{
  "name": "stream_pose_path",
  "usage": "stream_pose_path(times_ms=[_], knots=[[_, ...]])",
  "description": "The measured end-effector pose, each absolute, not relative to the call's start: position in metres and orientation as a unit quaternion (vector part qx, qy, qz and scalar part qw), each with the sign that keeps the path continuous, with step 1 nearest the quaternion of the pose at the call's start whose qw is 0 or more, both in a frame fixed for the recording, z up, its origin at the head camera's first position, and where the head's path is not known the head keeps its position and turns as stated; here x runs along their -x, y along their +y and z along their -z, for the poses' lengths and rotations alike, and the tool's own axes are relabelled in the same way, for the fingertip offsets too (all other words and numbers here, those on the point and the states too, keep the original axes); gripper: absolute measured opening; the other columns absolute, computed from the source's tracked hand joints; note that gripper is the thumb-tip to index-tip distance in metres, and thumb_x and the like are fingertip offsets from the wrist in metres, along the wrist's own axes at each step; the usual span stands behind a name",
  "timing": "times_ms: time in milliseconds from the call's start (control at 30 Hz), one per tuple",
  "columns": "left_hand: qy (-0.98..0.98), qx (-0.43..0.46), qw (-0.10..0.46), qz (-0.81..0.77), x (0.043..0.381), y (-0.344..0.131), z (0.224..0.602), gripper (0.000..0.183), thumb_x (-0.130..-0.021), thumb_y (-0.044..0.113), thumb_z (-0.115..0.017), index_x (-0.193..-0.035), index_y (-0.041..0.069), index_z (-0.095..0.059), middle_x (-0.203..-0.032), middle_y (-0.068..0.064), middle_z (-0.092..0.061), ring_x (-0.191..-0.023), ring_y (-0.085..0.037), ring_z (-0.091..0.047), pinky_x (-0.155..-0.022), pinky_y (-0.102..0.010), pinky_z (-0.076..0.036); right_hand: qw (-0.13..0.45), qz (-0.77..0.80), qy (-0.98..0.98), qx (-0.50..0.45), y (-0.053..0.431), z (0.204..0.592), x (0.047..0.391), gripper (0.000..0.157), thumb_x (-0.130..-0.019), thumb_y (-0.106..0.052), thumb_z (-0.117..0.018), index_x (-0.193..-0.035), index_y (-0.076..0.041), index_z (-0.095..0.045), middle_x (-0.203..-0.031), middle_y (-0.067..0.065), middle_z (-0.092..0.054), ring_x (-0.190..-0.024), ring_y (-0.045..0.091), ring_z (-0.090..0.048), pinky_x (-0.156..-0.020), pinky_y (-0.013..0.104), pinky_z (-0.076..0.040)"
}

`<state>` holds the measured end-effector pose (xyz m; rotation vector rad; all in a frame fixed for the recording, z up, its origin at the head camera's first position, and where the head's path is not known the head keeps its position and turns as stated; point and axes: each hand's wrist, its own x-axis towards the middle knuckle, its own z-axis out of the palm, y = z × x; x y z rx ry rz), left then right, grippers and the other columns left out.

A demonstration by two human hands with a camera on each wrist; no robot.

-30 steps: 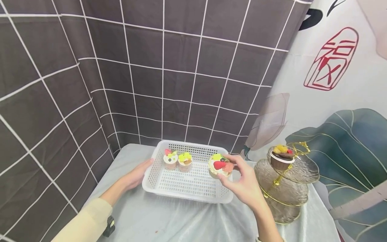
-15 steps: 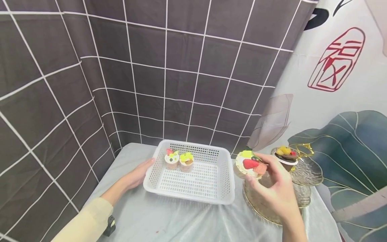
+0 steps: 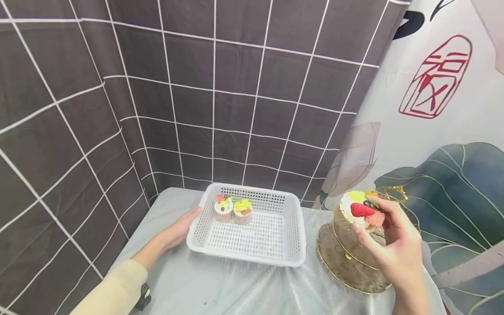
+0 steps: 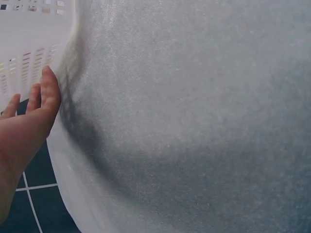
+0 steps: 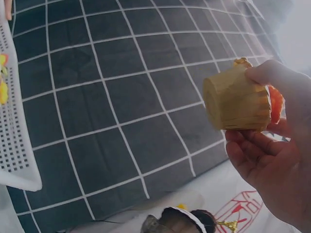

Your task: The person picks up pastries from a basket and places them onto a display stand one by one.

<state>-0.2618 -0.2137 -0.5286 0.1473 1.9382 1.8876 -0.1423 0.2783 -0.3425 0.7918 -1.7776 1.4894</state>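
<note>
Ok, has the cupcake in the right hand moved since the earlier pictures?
Yes, rightward in the head view: the held cupcake, over the white basket earlier, now appears in front of the tiered stand.

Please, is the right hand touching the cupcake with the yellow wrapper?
Touching. The right wrist view shows it: the thumb of the right hand lies on one side of the cupcake, and fingers hold the opposite side.

Pale, softly creased cloth covers the tabletop (image 3: 236, 286). Directly on it sit a white perforated basket (image 3: 246, 258), near the middle, and, to its right, a tiered stand (image 3: 334, 264) with gold-rimmed, textured plates. A small reddish speck (image 3: 205, 302) marks the near part.
</note>
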Motion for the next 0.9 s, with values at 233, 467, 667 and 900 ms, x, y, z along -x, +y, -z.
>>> stream_pose_path(times_ms=[233,467,667,900], knots=[[0.699,-0.046,0.211,-0.682,0.261,-0.213,0.529,0.074,-0.114,0.056,-0.024,-0.171,0.012,-0.010,-0.171,-0.024,-0.027,-0.157,-0.043,-0.027,-0.128,-0.056,-0.025,0.355,-0.589,-0.657,-0.309,0.287,0.338,0.138,0.064,-0.069,0.033,-0.071,-0.130,0.030,-0.051,-0.125,0.022,-0.064,-0.108,0.021,-0.067,-0.101,0.020,-0.054],[0.702,-0.048,0.214,-0.678,0.259,-0.213,0.530,0.075,-0.114,0.058,-0.024,-0.172,0.013,-0.009,-0.172,-0.023,-0.026,-0.158,-0.043,-0.026,-0.128,-0.056,-0.023,0.380,-0.570,-0.676,-0.272,0.295,0.340,0.134,0.063,-0.071,0.032,-0.071,-0.131,0.028,-0.053,-0.125,0.019,-0.066,-0.107,0.019,-0.067,-0.100,0.018,-0.054],[0.707,-0.051,0.214,-0.672,0.260,-0.212,0.530,0.076,-0.113,0.060,-0.023,-0.172,0.013,-0.010,-0.172,-0.022,-0.025,-0.158,-0.042,-0.026,-0.128,-0.055,-0.024,0.390,-0.609,-0.636,-0.269,0.299,0.340,0.132,0.061,-0.070,0.035,-0.067,-0.130,0.030,-0.051,-0.123,0.020,-0.068,-0.105,0.020,-0.067,-0.098,0.019,-0.054],[0.719,-0.045,0.206,-0.662,0.259,-0.213,0.533,0.078,-0.113,0.061,-0.022,-0.172,0.013,-0.009,-0.171,-0.022,-0.027,-0.157,-0.041,-0.028,-0.128,-0.054,-0.025,0.403,-0.619,-0.626,-0.250,0.302,0.339,0.129,0.062,-0.071,0.036,-0.063,-0.131,0.029,-0.052,-0.125,0.019,-0.068,-0.105,0.020,-0.067,-0.101,0.018,-0.053]])
